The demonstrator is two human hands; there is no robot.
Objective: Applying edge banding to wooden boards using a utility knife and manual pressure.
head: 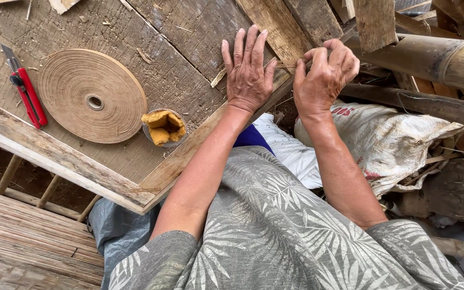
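Observation:
My left hand point(247, 72) lies flat, fingers spread, on the worn wooden board point(178, 70) near its right edge. My right hand point(326, 75) is just beside it, fingers curled and pinching a thin pale strip point(285, 64) that runs under my left fingertips. A short splinter of the same material point(218, 78) lies by my left thumb. A large flat coil of tan veneer strip point(92, 95) rests on the board to the left.
A red utility knife point(27, 91) lies at the board's left end. A small clear cup with yellow sponge pieces point(164, 128) sits by the coil. Thick bamboo poles point(430, 59), planks and a white sack point(393, 139) crowd the right. Bamboo slats point(22, 241) lie below.

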